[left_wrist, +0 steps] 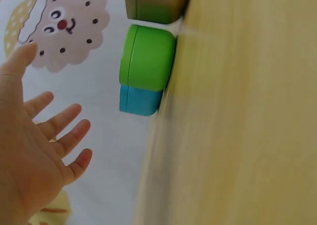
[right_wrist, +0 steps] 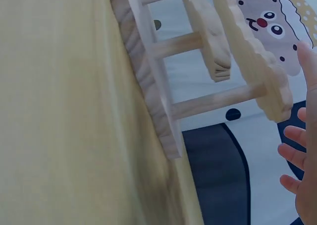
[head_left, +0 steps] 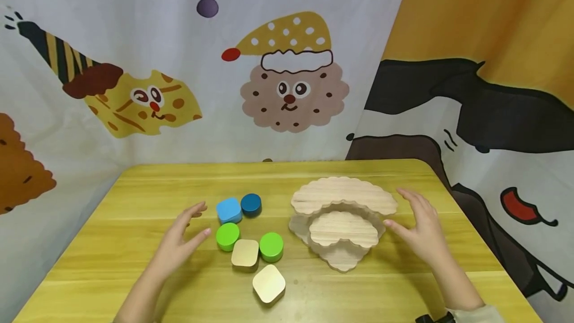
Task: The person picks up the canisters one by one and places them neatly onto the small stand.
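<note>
My left hand (head_left: 177, 247) hovers with spread fingers left of several small lidded tins. Nearest to it are a light blue square tin (head_left: 229, 210) and a green round tin (head_left: 228, 237). A dark blue round tin (head_left: 251, 205) touches the light blue one. Closer to me are a gold square tin (head_left: 245, 254), a second green round tin (head_left: 271, 247) and another gold square tin (head_left: 269, 284). On the right stands a tiered wooden stand (head_left: 344, 195) with scalloped edges. Beside its right end is my right hand (head_left: 423, 231), fingers loosely extended, holding nothing.
All the things stand on a yellow wood-grain table (head_left: 134, 223). A white curtain (head_left: 170, 54) with printed cartoon food hangs behind the back edge. In the right wrist view, wooden posts (right_wrist: 218, 100) join the stand's tiers to its base.
</note>
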`<state>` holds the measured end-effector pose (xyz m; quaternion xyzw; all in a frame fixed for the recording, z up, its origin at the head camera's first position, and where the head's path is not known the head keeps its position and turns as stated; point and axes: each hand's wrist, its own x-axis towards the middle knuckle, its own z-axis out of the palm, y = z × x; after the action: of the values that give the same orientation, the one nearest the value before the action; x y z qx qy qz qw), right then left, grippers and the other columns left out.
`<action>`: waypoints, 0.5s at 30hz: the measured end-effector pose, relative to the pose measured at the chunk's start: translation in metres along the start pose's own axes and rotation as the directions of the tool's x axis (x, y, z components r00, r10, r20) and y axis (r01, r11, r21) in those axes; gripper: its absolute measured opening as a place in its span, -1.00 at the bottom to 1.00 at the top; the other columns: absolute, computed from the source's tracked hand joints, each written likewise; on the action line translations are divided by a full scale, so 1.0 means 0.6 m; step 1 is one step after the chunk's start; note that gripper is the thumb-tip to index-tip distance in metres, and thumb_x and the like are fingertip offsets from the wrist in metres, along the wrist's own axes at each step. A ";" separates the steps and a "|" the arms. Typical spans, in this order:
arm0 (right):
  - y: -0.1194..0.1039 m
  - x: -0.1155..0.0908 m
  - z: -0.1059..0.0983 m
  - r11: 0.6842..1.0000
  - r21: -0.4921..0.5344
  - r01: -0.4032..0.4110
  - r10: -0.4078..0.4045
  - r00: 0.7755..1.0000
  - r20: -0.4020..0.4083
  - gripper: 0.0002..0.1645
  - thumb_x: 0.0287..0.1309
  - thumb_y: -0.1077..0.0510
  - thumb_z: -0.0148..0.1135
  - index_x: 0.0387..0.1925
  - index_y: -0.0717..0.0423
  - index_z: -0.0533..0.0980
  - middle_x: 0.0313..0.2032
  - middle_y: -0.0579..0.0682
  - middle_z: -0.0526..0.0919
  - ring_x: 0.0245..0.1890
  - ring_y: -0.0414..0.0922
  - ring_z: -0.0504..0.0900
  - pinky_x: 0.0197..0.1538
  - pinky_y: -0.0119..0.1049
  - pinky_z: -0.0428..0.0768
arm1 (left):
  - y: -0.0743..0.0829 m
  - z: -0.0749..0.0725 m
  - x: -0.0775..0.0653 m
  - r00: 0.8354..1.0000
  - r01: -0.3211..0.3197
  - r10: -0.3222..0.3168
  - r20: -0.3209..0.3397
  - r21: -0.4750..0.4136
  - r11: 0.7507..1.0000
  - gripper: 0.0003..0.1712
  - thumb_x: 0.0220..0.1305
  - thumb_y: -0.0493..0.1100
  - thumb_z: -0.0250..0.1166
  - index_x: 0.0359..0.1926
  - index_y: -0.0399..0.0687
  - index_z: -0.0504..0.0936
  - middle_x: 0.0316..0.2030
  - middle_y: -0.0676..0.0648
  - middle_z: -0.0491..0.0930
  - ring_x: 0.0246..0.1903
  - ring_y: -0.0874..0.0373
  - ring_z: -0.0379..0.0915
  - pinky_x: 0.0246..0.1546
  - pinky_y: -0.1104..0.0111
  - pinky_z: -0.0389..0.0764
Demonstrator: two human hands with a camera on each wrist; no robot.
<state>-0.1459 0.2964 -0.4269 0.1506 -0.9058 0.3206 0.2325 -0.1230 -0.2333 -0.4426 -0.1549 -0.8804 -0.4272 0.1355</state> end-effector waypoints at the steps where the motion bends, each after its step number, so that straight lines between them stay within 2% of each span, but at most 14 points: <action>1: -0.001 -0.002 0.002 1.000 0.004 -0.008 0.008 1.000 -0.010 -0.06 -0.14 0.08 0.53 0.28 0.24 0.32 0.18 0.31 0.37 0.14 0.33 0.27 0.16 0.32 0.07 | -0.002 0.001 -0.002 1.000 0.008 -0.008 0.004 -0.015 1.000 -0.30 0.22 -0.24 0.33 0.34 -0.24 0.28 0.16 -0.21 0.42 0.09 -0.12 0.31 0.01 -0.12 0.29; 7: -0.003 -0.008 0.012 1.000 0.010 -0.023 0.024 0.997 -0.072 -0.11 -0.19 0.14 0.55 0.20 0.32 0.37 0.07 0.26 0.46 0.01 0.19 0.37 0.02 0.20 0.20 | -0.010 0.007 -0.012 0.999 0.040 -0.039 0.026 -0.043 0.998 -0.31 0.17 -0.26 0.37 0.30 -0.20 0.33 0.08 -0.14 0.50 0.02 -0.04 0.37 -0.05 0.07 0.35; 15: -0.010 -0.011 0.027 0.998 0.008 -0.070 0.070 0.990 -0.121 -0.12 -0.23 0.16 0.58 0.16 0.34 0.37 -0.05 0.24 0.49 -0.05 0.17 0.39 -0.04 0.07 0.26 | -0.017 0.016 -0.020 0.995 0.063 -0.055 0.085 -0.085 0.994 -0.31 0.14 -0.24 0.41 0.28 -0.20 0.37 0.05 -0.14 0.53 -0.01 -0.06 0.41 -0.09 0.06 0.40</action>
<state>-0.1433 0.2824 -0.4384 0.0993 -0.8942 0.3387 0.2752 -0.1168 -0.2334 -0.4601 -0.1521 -0.8698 -0.4625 0.0795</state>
